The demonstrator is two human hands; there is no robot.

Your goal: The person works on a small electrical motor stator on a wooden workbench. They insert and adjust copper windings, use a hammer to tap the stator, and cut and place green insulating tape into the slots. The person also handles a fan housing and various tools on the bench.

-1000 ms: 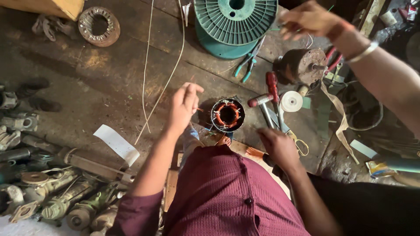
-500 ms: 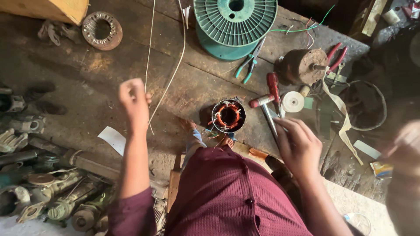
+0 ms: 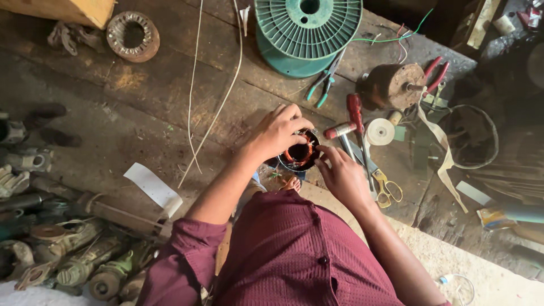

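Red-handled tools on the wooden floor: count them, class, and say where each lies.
2. A red-handled screwdriver lies just right of the copper-wound stator under the person's hands; red-handled pliers lie beside the brown motor, partly behind it. Others may be hidden in the clutter.

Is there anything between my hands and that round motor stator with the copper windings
Nothing visible. The left hand already rests on the stator, and the right hand has fingertips at its rim. The hammer lies beside it, not between.

My view: maroon textured shirt [image 3: 294,255], dark buttons down front, sleeves rolled near elbows; left hand [image 3: 276,134], right hand [image 3: 343,177] bare, no gloves.
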